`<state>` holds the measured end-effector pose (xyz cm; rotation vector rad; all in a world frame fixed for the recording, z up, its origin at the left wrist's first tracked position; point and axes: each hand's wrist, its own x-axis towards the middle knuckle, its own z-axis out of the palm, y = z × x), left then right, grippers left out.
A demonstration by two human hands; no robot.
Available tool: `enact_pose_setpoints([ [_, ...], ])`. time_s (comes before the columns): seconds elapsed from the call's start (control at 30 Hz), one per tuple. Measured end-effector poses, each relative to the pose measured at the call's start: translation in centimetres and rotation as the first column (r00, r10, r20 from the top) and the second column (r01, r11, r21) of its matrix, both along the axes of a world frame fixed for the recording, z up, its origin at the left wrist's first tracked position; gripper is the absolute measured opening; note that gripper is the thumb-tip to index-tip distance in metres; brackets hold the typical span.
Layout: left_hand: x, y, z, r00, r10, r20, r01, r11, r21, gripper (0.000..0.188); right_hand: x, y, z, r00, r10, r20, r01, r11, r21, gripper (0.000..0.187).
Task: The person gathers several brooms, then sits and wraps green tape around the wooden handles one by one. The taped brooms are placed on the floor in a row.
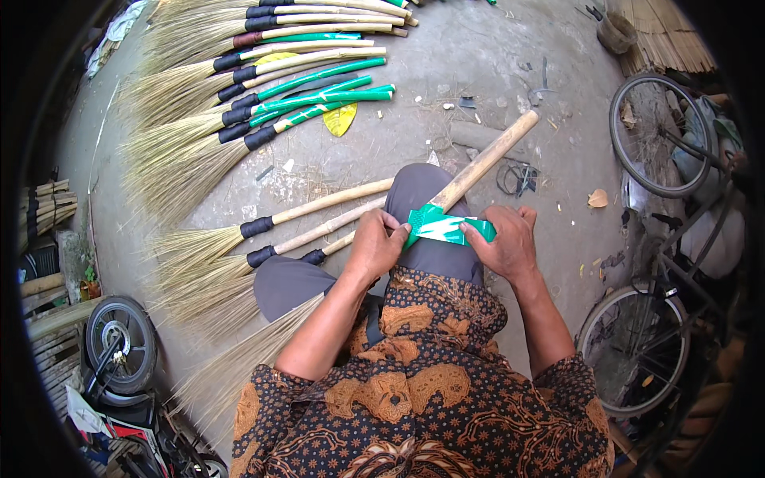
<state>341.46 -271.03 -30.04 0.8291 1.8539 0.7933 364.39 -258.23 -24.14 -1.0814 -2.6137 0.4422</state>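
A broom with a bare bamboo handle [488, 159] lies slantwise across my lap, its straw bristles [251, 362] fanning out at the lower left. Around the handle's middle sits a green and white plastic strip [442, 227], partly wrapped on and stretched out to the right. My left hand [376, 245] is closed on the broom where the strip meets the handle, thumb pressing the plastic. The strip's loose end is pinched between the thumb and fingers of my right hand [508, 243]. My left forearm hides part of the broom.
Brooms with bare handles [331, 205] lie left of my knees. Farther off, a row of brooms, several with green-wrapped handles [335, 97], rests beside a yellow leaf [340, 119]. A bicycle [637, 342] stands at right, a motorcycle wheel [119, 341] at left. Scraps litter the concrete floor [550, 199].
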Motion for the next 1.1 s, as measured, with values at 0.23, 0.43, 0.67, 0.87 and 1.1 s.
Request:
enact_pose_setpoints([
  [0.23, 0.4, -1.0, 0.1, 0.996, 0.028, -0.085, -0.004, 0.962, 0.275, 0.034, 0.2, 0.0, 0.0, 1.0, 0.013, 0.007, -0.013, 1.0, 0.01, 0.029],
  [0.43, 1.2, -1.8, 0.6, 0.936, -0.084, -0.341, 0.205, 0.919, 0.337, 0.049, 0.1, 0.1, -0.3, 1.0, 0.024, -0.015, -0.024, 1.0, 0.021, 0.031],
  [0.67, 1.9, -1.6, 2.0, 0.868, -0.175, -0.464, 0.273, 0.95, 0.152, 0.054, 0.6, 0.1, -0.9, 0.999, 0.012, 0.032, -0.012, 1.0, 0.016, 0.029],
  [0.87, -1.6, -1.0, 3.4, 0.927, -0.251, -0.279, 0.341, 0.874, 0.346, 0.051, -0.2, 0.8, -2.0, 0.983, 0.017, -0.184, -0.01, 0.999, 0.039, 0.028],
  [1.1, -0.1, 0.3, 4.7, 0.983, -0.129, -0.135, 0.142, 0.986, 0.092, 0.046, -2.2, 1.2, -2.2, 0.937, 0.13, -0.323, -0.112, 0.991, 0.073, 0.028],
])
